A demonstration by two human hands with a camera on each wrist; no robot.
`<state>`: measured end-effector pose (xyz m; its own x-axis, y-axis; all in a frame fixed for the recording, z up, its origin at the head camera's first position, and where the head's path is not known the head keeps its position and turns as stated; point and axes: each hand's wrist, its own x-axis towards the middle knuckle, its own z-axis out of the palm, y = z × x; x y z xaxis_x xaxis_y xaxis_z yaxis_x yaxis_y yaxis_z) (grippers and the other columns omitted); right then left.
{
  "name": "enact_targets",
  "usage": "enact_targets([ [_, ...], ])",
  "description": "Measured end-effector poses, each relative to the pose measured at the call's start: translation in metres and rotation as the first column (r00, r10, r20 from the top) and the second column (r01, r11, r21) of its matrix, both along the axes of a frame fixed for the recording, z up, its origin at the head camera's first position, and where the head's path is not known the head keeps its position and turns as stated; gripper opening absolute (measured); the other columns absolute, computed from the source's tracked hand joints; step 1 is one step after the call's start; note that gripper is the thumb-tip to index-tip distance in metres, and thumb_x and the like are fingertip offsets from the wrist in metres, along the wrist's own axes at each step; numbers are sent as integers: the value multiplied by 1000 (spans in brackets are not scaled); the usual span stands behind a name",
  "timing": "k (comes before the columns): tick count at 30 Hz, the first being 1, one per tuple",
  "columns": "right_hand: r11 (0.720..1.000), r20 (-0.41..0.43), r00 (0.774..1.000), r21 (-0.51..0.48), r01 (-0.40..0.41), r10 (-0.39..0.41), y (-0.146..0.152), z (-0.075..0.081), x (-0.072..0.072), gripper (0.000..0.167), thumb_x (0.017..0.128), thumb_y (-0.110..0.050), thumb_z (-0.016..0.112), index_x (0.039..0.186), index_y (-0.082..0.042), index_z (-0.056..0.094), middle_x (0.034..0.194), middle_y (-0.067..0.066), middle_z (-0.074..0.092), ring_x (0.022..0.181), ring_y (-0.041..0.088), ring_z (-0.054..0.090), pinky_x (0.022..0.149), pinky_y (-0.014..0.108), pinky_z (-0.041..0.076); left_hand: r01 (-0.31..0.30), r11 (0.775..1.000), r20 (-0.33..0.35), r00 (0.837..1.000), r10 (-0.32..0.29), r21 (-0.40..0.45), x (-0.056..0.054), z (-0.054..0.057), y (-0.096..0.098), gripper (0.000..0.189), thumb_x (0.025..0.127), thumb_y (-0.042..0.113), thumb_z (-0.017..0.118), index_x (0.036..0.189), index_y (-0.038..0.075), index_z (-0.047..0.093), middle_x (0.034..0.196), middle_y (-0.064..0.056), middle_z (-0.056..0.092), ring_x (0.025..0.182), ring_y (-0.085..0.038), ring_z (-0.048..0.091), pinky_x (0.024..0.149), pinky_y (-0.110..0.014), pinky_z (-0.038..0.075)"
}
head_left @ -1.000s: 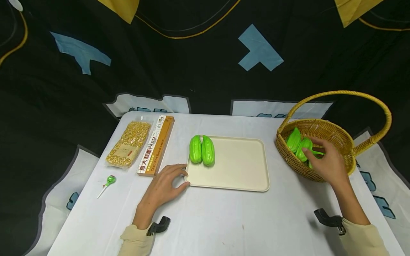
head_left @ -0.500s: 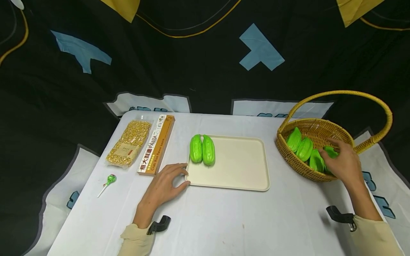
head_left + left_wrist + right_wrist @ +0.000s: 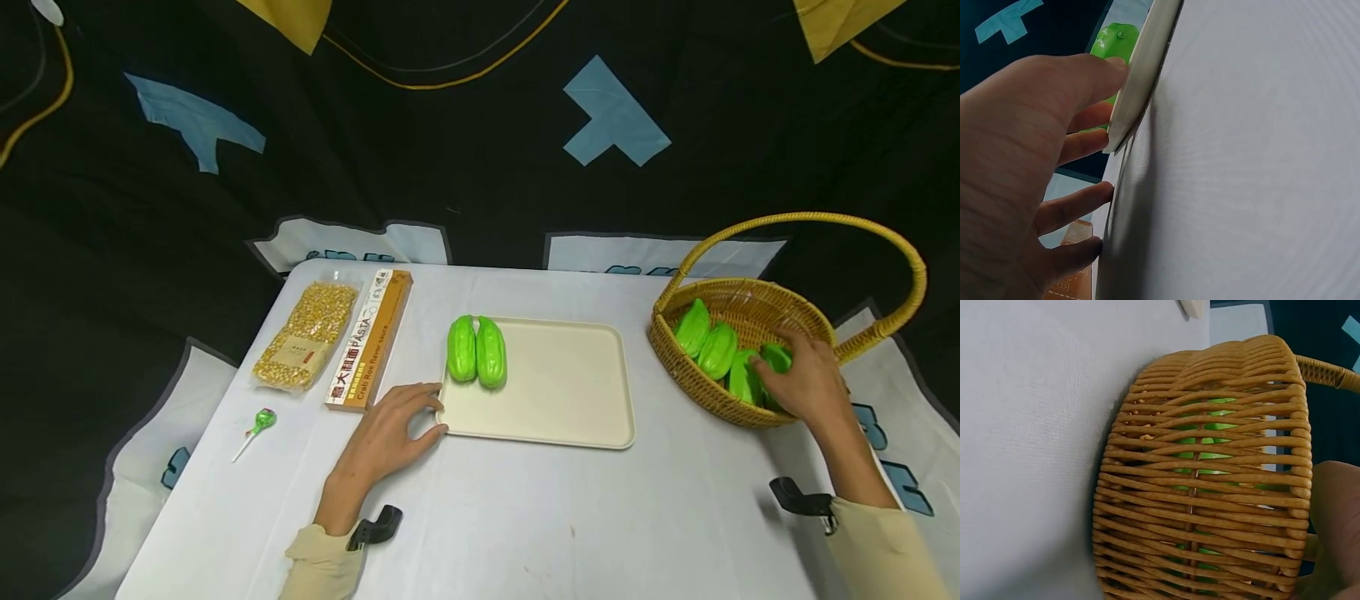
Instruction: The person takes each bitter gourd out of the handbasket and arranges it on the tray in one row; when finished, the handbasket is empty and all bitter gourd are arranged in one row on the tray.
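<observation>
In the head view, my left hand (image 3: 390,429) lies at the near left corner of a cream tray (image 3: 562,392), fingers spread and thumb and fingertips at its rim. The left wrist view shows my thumb on the tray edge (image 3: 1141,78). Two glossy green ridged vegetables (image 3: 491,354) lie side by side at the tray's left end. My right hand (image 3: 810,379) reaches into the wicker basket (image 3: 678,379), thumb and fingers around a green ridged vegetable (image 3: 776,358). Several more such vegetables (image 3: 717,350) sit beside it. From the right wrist, the woven wall hides most of the fingers.
A tall handle (image 3: 810,218) arches over the basket at the table's right side. Left of the tray are a pasta box (image 3: 369,342), a clear bag of corn kernels (image 3: 307,333) and a green lollipop (image 3: 262,419). A dark curtain (image 3: 480,167) hangs behind the white table (image 3: 525,517).
My right hand has shifted right inside the basket, from the left-hand green vegetables to the rightmost one, and has barely moved over the last half second. The left hand stays at the tray.
</observation>
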<state>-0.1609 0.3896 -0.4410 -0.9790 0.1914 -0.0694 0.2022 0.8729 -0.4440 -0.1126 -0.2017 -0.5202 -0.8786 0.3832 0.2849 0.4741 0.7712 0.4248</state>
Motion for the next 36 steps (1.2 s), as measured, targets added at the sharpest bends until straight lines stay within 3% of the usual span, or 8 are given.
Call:
enact_targets([
  [10,999,12,999,22,-31,31,9,-5,-7,67,106,-22,58,157,12,32,147,52,28,128,67,36,95,84,41,0,1000,-1,1000,0,-2,1,1,0,23,93,31,86,111,19,77,146,-4,69,136,-27,62,119,-45,50],
  [19,993,55,992,17,-116,115,20,-7,-18,59,100,-9,55,150,16,36,145,51,32,129,66,34,98,83,36,-3,1000,6,1000,3,2,1,0,0,22,94,31,86,111,19,77,147,-4,68,137,-28,62,118,-46,50],
  [30,991,111,986,12,-130,128,27,-5,-27,66,103,-17,59,152,17,32,140,52,34,116,64,40,93,81,42,-8,1000,0,1000,8,7,1,1,0,22,93,29,86,112,19,78,148,-4,67,136,-28,63,117,-47,51],
  [36,995,75,993,21,-96,94,24,-5,-26,67,100,-16,61,152,17,33,141,51,36,117,63,42,92,80,44,-10,1000,18,1000,9,8,1,0,0,24,94,31,85,113,19,78,149,-5,66,136,-29,62,117,-48,51],
])
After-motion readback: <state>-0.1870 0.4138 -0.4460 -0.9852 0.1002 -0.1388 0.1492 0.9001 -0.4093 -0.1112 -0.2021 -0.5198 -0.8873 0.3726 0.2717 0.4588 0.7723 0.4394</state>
